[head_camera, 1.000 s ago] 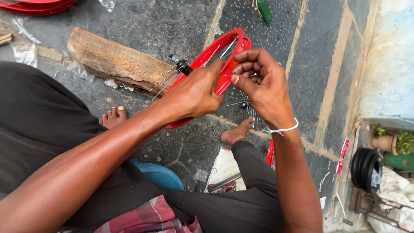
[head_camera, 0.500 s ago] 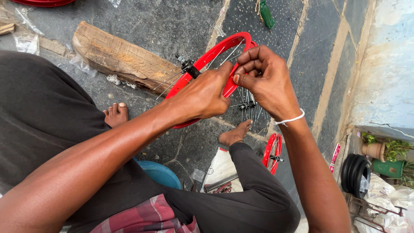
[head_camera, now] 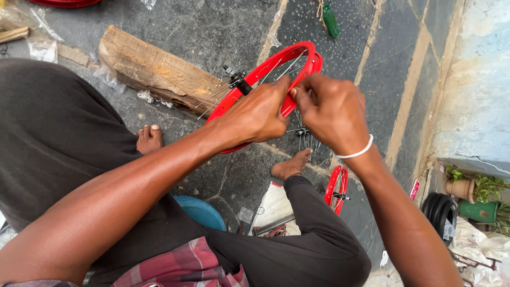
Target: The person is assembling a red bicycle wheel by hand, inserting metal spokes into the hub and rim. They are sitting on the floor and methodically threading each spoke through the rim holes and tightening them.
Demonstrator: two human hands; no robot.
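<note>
I hold a small red wheel rim (head_camera: 303, 56) with thin silver spokes and a black hub (head_camera: 237, 79) up in front of me. My left hand (head_camera: 255, 114) grips the rim's near edge from the left. Fingers of my right hand (head_camera: 329, 109), which wears a white wristband, are pinched together at the rim right beside the left thumb; whatever they pinch is hidden. A loose bunch of spokes (head_camera: 304, 133) shows below the hands.
A weathered wooden block (head_camera: 154, 69) lies on the stone floor behind the rim. A second red wheel (head_camera: 336, 188) stands by my right knee. A green bottle (head_camera: 330, 20), black tyres (head_camera: 440, 210), potted plants (head_camera: 467, 186) and a blue tub (head_camera: 202, 210) are around.
The view has drifted slightly. My hands have closed in together on the rim's edge, the right fingers now bunched tighter at it.
</note>
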